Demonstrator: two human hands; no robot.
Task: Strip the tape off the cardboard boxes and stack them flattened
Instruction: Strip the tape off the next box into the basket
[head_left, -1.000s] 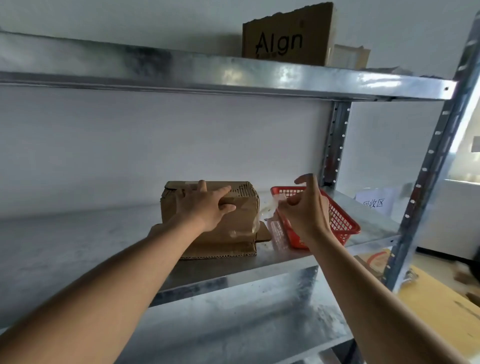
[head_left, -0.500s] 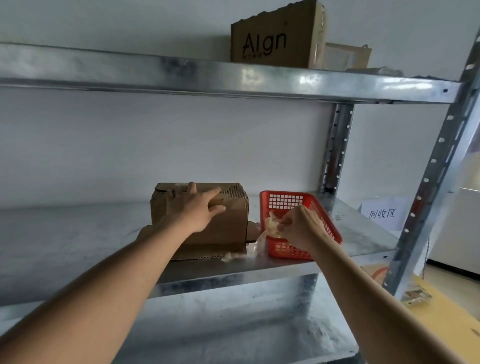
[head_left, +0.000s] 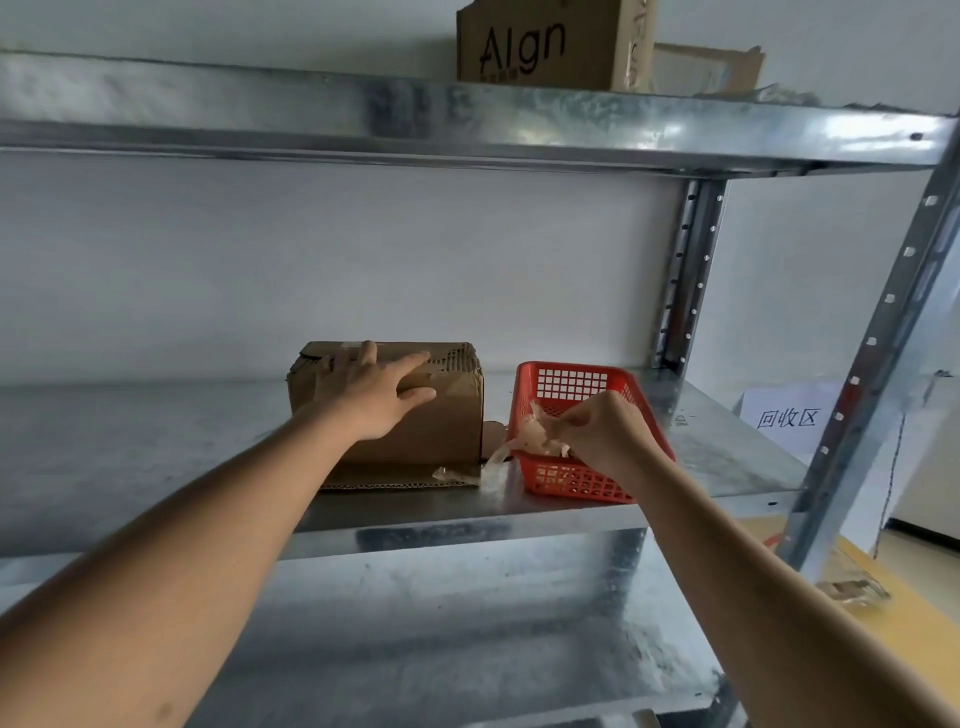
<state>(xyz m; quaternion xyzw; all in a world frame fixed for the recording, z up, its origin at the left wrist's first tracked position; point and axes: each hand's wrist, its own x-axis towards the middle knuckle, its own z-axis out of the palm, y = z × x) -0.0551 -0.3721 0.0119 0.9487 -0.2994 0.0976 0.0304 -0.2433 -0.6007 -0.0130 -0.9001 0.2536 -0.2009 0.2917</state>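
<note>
The left hand (head_left: 371, 392) rests with fingers spread on the brown cardboard box (head_left: 415, 415) on the galvanized metal shelf (head_left: 156, 441). To its right, the right hand (head_left: 605, 434) pinches crumpled clear tape (head_left: 535, 434) over the red plastic basket (head_left: 566, 478).

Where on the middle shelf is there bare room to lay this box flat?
Bare metal runs left of the cardboard box to the frame edge, and right of the red basket toward the paper sign. Between box and basket it is crowded: loose tape trails there.
</note>
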